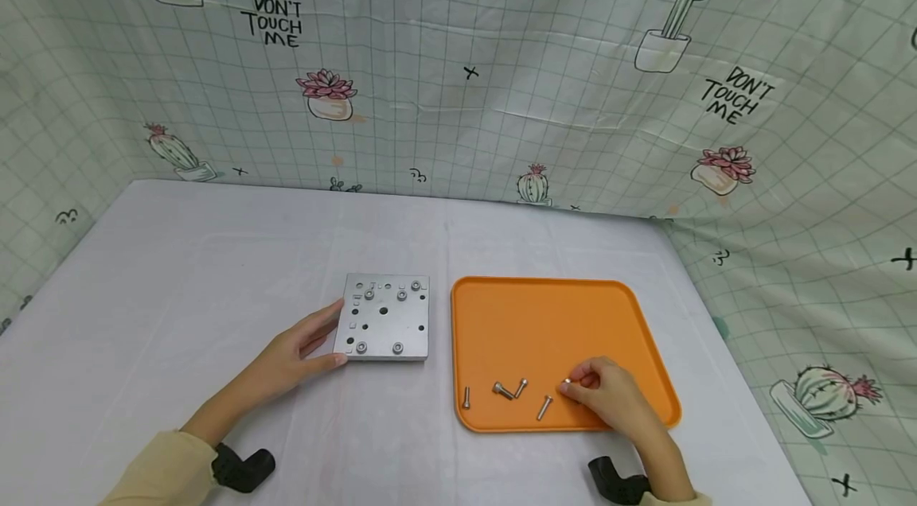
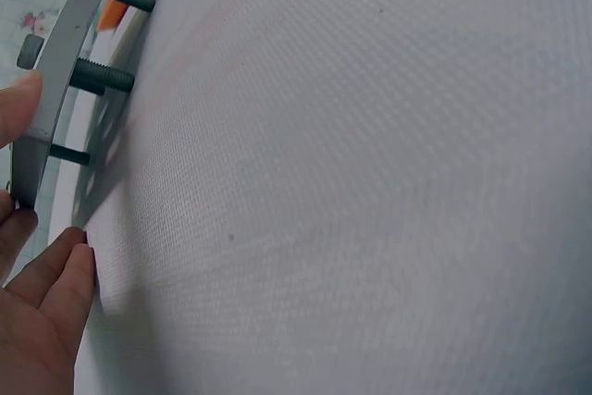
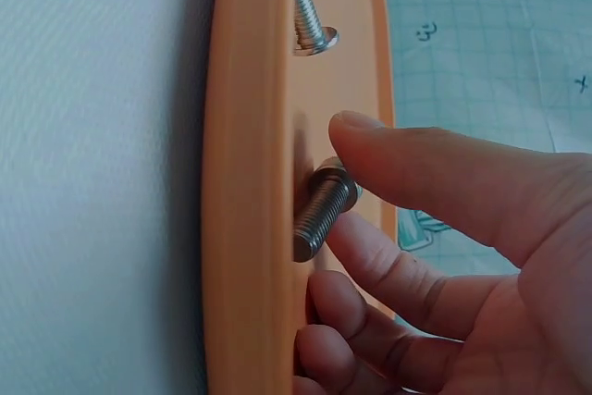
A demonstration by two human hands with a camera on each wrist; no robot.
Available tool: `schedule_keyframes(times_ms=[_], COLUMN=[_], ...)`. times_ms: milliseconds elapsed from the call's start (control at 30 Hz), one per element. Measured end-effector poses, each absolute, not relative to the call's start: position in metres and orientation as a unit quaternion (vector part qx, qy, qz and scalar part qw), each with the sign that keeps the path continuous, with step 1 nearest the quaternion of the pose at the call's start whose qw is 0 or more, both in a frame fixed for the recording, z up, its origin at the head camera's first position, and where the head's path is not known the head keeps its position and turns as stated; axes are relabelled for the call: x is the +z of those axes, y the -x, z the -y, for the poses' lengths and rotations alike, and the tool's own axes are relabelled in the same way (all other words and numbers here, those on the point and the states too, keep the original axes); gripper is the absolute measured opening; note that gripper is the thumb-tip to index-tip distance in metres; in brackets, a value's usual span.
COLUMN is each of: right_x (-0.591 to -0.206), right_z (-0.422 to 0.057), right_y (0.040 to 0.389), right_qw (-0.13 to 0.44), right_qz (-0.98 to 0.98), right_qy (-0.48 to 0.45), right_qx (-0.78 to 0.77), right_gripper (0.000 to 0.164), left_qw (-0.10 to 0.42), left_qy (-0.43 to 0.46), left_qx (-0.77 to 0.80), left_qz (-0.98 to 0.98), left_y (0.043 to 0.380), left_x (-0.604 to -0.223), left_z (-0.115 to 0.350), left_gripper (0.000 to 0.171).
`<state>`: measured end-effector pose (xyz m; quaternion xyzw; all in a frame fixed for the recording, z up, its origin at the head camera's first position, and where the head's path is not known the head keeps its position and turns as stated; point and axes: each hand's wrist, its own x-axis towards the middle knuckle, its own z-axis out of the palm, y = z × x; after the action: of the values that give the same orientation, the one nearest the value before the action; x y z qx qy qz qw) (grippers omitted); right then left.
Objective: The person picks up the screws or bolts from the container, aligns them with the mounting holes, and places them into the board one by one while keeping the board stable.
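A square silver metal plate (image 1: 383, 318) with drilled holes sits left of the tray. Several socket-head screws (image 1: 397, 348) stand in it; in the left wrist view their threaded shanks (image 2: 104, 75) stick out under the plate, above the white cloth. My left hand (image 1: 304, 347) grips the plate's left side, thumb at the near corner and fingers further back. Over the orange tray (image 1: 544, 315), my right hand (image 1: 609, 393) pinches a socket-head screw (image 3: 326, 212) by its head between thumb and index finger, its threaded end pointing away from the fingers.
Loose screws lie along the tray's near side: one at the left (image 1: 466, 398), a thicker one (image 1: 503, 390) beside a thin one (image 1: 520, 387), and another thin one (image 1: 544, 407) near my right hand. A grid-patterned curtain (image 1: 458, 116) hangs behind the white table (image 1: 236, 267).
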<state>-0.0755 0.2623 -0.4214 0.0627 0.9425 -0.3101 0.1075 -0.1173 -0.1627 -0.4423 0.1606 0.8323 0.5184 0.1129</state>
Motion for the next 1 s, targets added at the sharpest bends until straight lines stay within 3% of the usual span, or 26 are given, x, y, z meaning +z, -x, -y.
schedule_keyframes(times_ms=[1000], right_x=[-0.4173], right_z=[-0.2583], right_y=[0.0793], right_qw=[0.099], right_qz=[-0.949], right_qy=[-0.063], right_qx=[-0.292], right_gripper=[0.017], left_qw=[0.112], left_qy=[-0.154], left_qx=[0.515], left_qz=[-0.836], left_y=[0.1176], left_x=[-0.4424], left_z=[0.1625], left_gripper=[0.078])
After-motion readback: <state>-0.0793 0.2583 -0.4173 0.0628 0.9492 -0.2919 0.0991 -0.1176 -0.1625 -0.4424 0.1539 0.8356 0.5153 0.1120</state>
